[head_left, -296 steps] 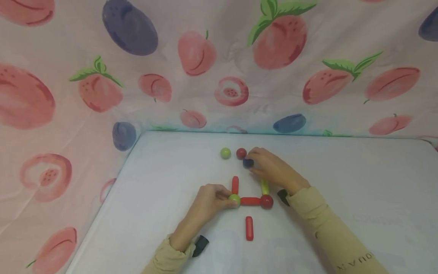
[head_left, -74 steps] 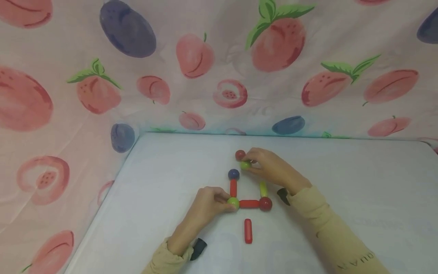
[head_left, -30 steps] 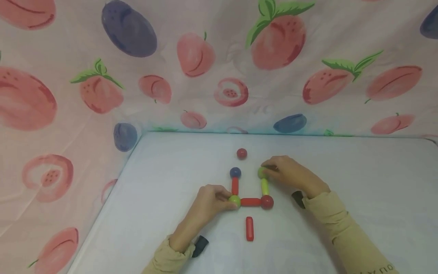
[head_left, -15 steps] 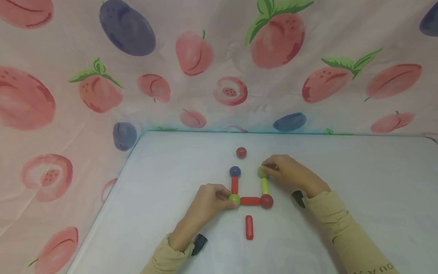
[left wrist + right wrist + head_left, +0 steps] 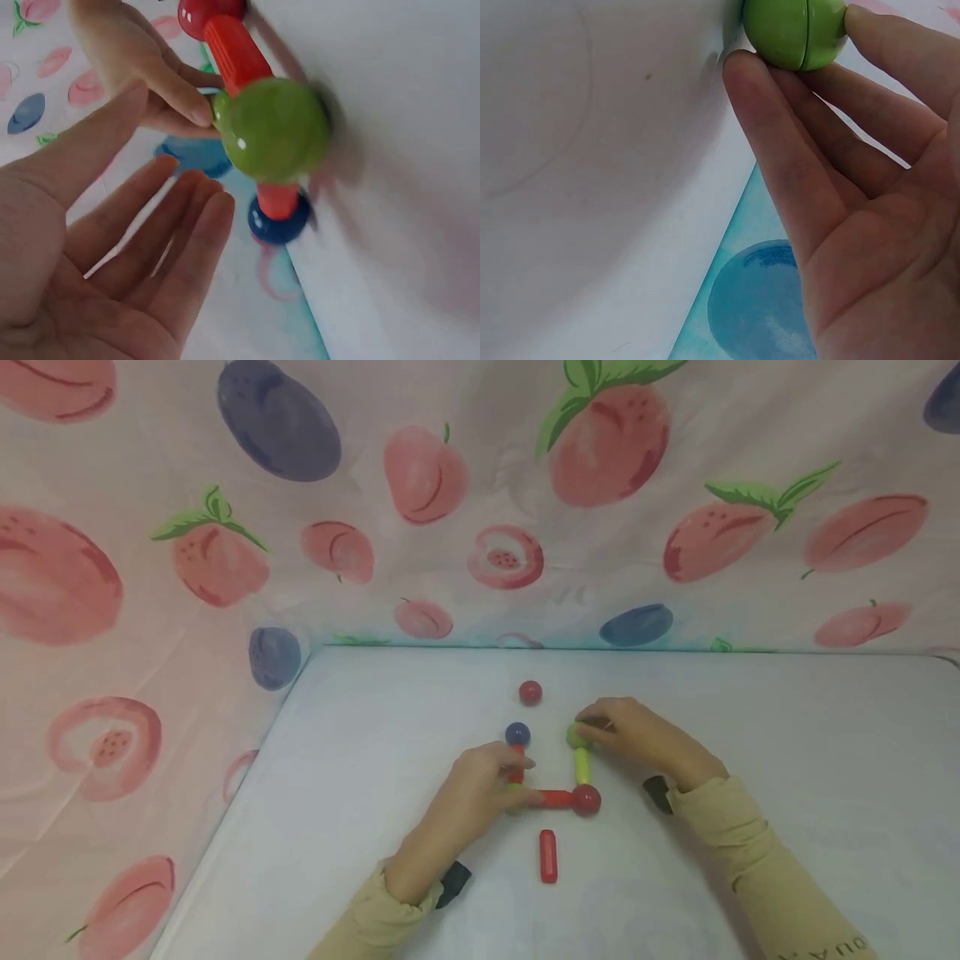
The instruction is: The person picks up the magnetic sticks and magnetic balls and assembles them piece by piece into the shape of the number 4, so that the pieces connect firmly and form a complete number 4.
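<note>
My right hand [image 5: 641,735] pinches a green ball [image 5: 795,34] between thumb and fingertips, at the far end of a yellow-green stick [image 5: 582,767]. That stick runs to a red ball [image 5: 587,799], and a red stick [image 5: 558,799] joins this ball to another green ball [image 5: 276,129]. From there a second red stick [image 5: 277,200] leads to a blue ball [image 5: 517,734], giving a U shape. My left hand [image 5: 472,789] has its fingers spread and apart from its green ball, as the left wrist view shows; in the head view it partly covers that corner.
A loose red stick [image 5: 548,857] lies on the white table [image 5: 360,718] on the near side of the U. Beyond it sits a loose red ball [image 5: 530,692]. A fruit-patterned cloth [image 5: 337,610] rises along the back and left edges.
The blue ball, then the green ball, were brought to the stick ends by my right hand. In the last half second my left hand let go of its green ball and shifted right.
</note>
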Available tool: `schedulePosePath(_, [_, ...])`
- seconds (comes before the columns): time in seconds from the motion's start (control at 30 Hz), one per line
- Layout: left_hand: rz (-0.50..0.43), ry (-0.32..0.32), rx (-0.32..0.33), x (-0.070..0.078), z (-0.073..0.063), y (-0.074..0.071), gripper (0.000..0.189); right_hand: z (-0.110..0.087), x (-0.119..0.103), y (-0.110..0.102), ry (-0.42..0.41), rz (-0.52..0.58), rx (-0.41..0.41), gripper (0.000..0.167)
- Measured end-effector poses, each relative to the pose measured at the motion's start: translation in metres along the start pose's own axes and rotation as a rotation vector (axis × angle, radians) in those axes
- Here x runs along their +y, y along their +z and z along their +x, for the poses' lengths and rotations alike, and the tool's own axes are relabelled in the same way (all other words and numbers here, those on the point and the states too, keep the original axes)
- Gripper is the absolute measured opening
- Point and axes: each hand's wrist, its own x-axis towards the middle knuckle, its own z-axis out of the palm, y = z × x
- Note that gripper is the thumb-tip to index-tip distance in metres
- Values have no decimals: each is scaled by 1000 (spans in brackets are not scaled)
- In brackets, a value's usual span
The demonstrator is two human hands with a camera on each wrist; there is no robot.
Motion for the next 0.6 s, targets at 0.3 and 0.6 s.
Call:
schedulePosePath(0.3, [8, 123, -106, 13, 14, 16, 38, -1, 3, 0, -30, 20, 15, 33])
schedulePosePath(0.6, [56, 165, -182, 12, 25, 32, 32, -1, 4, 0, -57, 28, 24, 31])
